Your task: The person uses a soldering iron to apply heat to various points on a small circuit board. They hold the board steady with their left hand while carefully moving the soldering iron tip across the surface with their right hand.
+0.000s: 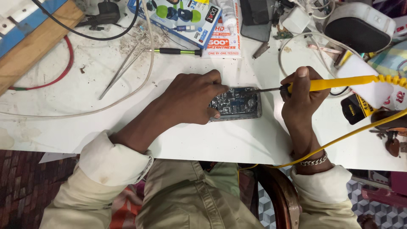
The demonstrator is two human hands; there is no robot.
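Observation:
An opened phone [237,104] with its circuit board exposed lies flat on the white table [220,140]. My left hand [190,97] rests over the phone's left end, fingers pressing on its edges and holding it still. My right hand [301,95] grips a yellow-handled soldering iron [339,83], held level. Its metal tip [263,89] reaches left to the board's upper edge. A yellow cord [352,133] runs from the iron's coiled end down past my right wrist, which wears a chain bracelet.
Metal tweezers [121,72] and a thin screwdriver with a green and black handle [174,51] lie up left. Product boxes [182,17], white cables [292,46], a black and white rounded device [360,25], a red wire [63,68] and a wooden board [38,42] crowd the back edge.

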